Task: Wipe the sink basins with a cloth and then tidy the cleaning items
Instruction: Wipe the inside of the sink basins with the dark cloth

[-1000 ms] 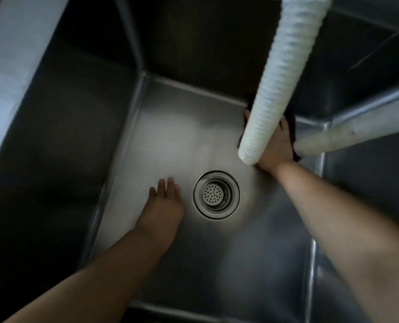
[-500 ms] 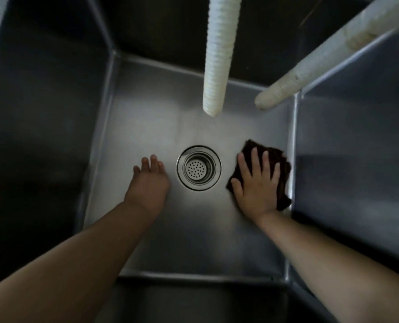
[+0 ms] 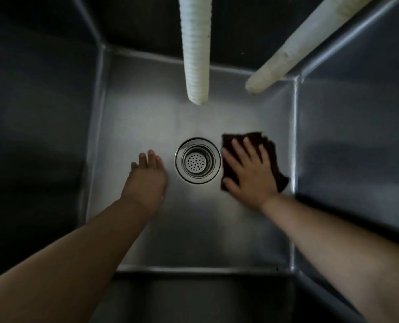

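My right hand point(image 3: 248, 173) flat on dark cloth point(image 3: 269, 148), fingers spread, pressing it to sink point(image 3: 147, 113) floor just right of drain point(image 3: 198, 160). My left hand point(image 3: 147, 176) open, straight fingers resting left of drain. Risk: cloth corner snagging on drain rim, or bunching under palm against right wall. White hoses point(image 3: 196, 50) hang overhead, tops cut off. Sink walls dark; dirt hard to make out.

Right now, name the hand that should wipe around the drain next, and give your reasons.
Right hand, probably: it already presses the dark cloth flat on the basin floor, just beside the drain. The left hand lies bare on the other side.
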Available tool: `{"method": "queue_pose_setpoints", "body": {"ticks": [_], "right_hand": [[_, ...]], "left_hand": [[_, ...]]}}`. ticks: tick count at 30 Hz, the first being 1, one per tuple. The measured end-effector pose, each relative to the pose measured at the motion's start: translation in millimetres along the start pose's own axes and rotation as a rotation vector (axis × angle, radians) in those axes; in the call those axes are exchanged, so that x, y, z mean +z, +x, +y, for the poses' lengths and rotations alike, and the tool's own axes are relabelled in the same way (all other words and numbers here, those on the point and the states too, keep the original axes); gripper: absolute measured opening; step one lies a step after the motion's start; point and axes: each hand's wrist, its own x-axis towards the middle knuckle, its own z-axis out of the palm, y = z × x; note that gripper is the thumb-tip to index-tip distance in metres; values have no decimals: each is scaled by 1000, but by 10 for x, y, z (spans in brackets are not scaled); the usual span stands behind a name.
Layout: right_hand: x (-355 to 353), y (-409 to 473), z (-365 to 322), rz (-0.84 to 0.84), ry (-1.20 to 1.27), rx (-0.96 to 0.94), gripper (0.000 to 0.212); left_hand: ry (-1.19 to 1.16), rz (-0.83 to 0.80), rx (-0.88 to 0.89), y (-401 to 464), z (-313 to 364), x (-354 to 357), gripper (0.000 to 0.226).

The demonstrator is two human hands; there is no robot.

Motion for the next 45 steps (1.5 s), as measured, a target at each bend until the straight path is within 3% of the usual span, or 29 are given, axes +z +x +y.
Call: {"method": "queue_pose_setpoints", "body": {"ticks": [6,10,13,16,19,21,28,33,36,40,42,45], "right_hand": [[-114,532,729,46,-13,284,69],[-31,201,479,58,16,327,71],[31,-286,165,-42,0,317,73],[41,-697,-149,-149,-62,142,79],[14,-874,-421,-202,-144,-82,93],[-18,-849,-624,-215,-174,-234,93],[6,-448,-1741,-226,-58,-621,82],[36,-283,-2358,-291,-94,-769,65],[43,-360,-2153,-262,-66,-846,58],[45,-657,-1377,-237,-76,-839,60],[6,-788,-949,-243,-86,-730,69],[-33,-833,-347,-328,-65,-365,85]], "left_hand": [[6,15,1,30,-17,44,90],[-25,31,2,12,-42,50,92],[-63,38,15,-31,-60,34,94],[-137,13,31,-121,-131,-28,85],[-212,102,64,-270,-337,-134,40],[-180,170,50,-438,-504,-216,26],[133,203,-64,-837,-860,-492,14],[84,254,-100,-933,-789,-516,14],[49,294,-103,-965,-749,-510,20],[-13,305,-107,-1008,-681,-580,30],[-63,296,-107,-1021,-620,-637,31],[-101,290,-98,-1036,-510,-719,31]]}}
